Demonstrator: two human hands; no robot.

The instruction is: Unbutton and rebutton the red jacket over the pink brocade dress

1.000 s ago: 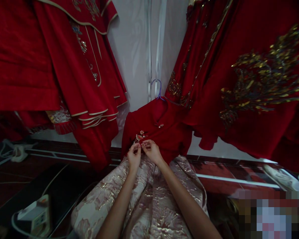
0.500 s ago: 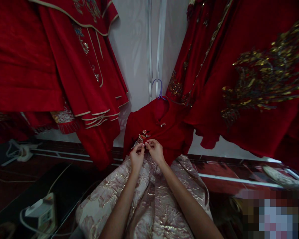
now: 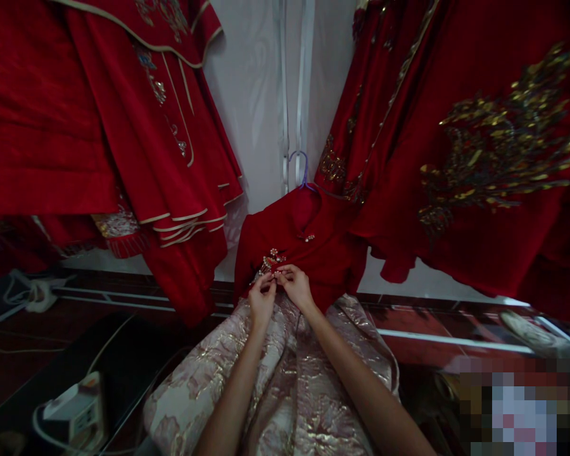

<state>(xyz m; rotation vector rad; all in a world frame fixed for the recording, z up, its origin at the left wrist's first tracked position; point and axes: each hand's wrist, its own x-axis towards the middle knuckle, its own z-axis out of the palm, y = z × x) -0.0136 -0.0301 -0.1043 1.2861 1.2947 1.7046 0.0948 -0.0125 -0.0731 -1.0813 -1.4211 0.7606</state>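
Observation:
A small red velvet garment hangs on a purple hanger against the white wall. A beaded ornament sits on its front. My left hand and my right hand are side by side just below the ornament, fingers pinched together on the red fabric at the ornament's lower edge. Below my arms spreads a pale pink and gold brocade skirt.
Large red embroidered garments hang at the left and right. A white power strip with cables lies at the lower left on a dark surface. Coiled white cord lies on the floor at the left.
Both hands have shifted slightly up and right on the garment near the ornament; the view moved a little. The grip stays pinched.

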